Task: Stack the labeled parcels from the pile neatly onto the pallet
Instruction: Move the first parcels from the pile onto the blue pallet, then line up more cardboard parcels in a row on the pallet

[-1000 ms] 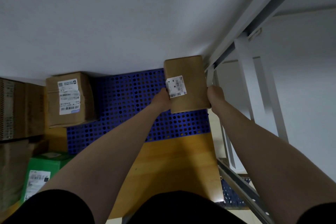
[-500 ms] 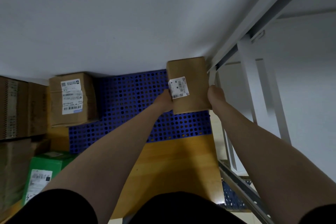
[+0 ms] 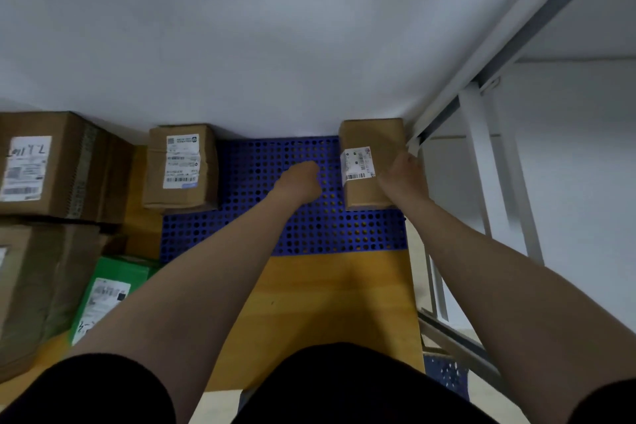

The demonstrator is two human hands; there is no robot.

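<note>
Room: white wall (image 3: 275, 27) behind, yellow wooden floor (image 3: 327, 303) below, white metal frame (image 3: 481, 148) at right.
Pallet: blue perforated plastic pallet (image 3: 275, 234) lies against the wall.
Parcel: small brown cardboard parcel with a white label (image 3: 373, 138) sits on the pallet's back right corner.
Change: left grip (image 3: 299, 179) has come off the parcel's left side and hangs over the pallet, loosely curled, holding nothing.
Right grip (image 3: 401, 175): against the parcel's right side.
Hidden: right fingers, so I cannot tell whether they clasp.
Cut off: brown cardboard boxes (image 3: 51, 165) and green box (image 3: 106, 296) at left.
</note>
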